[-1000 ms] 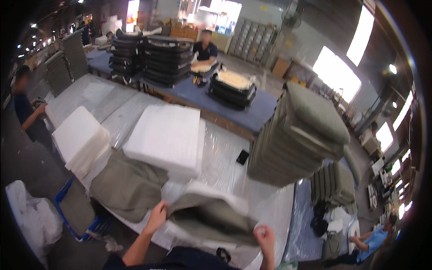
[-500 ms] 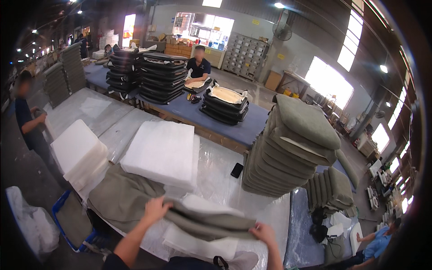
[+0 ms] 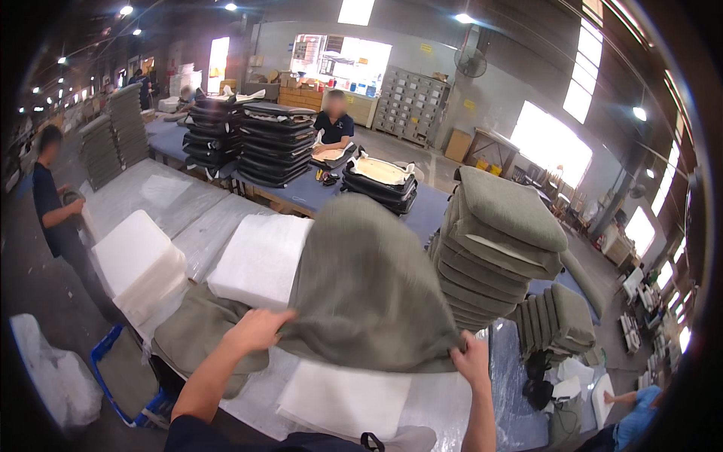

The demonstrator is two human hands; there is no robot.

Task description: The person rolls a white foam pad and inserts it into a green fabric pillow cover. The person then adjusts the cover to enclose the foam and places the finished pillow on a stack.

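A grey-green fabric cover (image 3: 369,290) billows up in front of me, blurred by motion. My left hand (image 3: 257,329) pinches its near left corner, and my right hand (image 3: 472,355) grips the near right corner. Beneath its near edge, a white foam pad (image 3: 344,398) lies on the plastic-covered table (image 3: 440,403). More grey-green fabric (image 3: 197,331) lies crumpled to the left of the raised cover. Behind the left hand stands a block of stacked white sheets (image 3: 260,256), its right part hidden by the cover.
A tall stack of grey-green cushions (image 3: 501,248) rises on the right, with a smaller stack (image 3: 556,320) beyond. White pads (image 3: 139,252) are piled at left, near a standing person (image 3: 53,196). Black padded seats (image 3: 276,143) fill the blue table behind, where another person (image 3: 334,124) works.
The fabric cover has gone from hanging low and folded between my hands to ballooning upward and away. Both hands have risen, the right one also moving rightward. More of the foam pad shows.
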